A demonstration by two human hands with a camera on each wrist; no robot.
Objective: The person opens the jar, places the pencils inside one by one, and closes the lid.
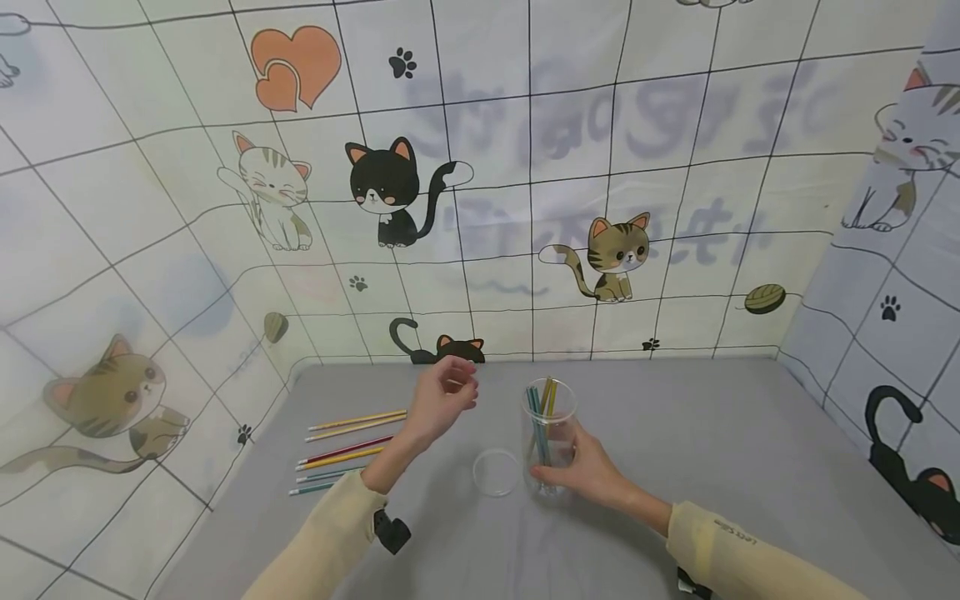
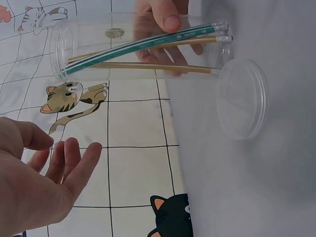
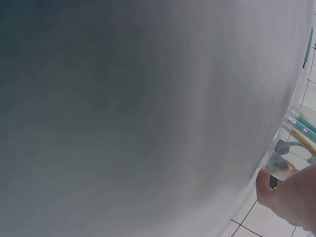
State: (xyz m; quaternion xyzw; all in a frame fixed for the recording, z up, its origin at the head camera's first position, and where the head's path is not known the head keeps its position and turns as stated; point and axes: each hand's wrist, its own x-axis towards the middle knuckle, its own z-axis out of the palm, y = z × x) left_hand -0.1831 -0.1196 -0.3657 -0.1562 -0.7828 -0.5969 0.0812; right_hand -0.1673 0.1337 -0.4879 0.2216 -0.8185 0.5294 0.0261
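A clear jar (image 1: 562, 437) stands upright on the cloth, and my right hand (image 1: 588, 472) grips its lower side. Inside it lean teal pencils (image 1: 538, 425) and yellow pencils (image 1: 551, 397), also visible through the wall in the left wrist view. Left of the jar, my left hand (image 1: 442, 402) hovers with loosely bent fingers; the left wrist view shows nothing in that hand. A round clear lid (image 1: 496, 472) lies flat beside the jar's base. Farther left is a row of loose pencils (image 1: 345, 456), yellow, dark red and bluish, partly hidden by the left forearm.
Grey cloth (image 1: 675, 433) covers the table. Behind it and at both sides hangs a white curtain (image 1: 495, 200) with grid lines and cartoon cats. Most of the right wrist view is filled by a blurred grey surface, with the right hand at its lower right.
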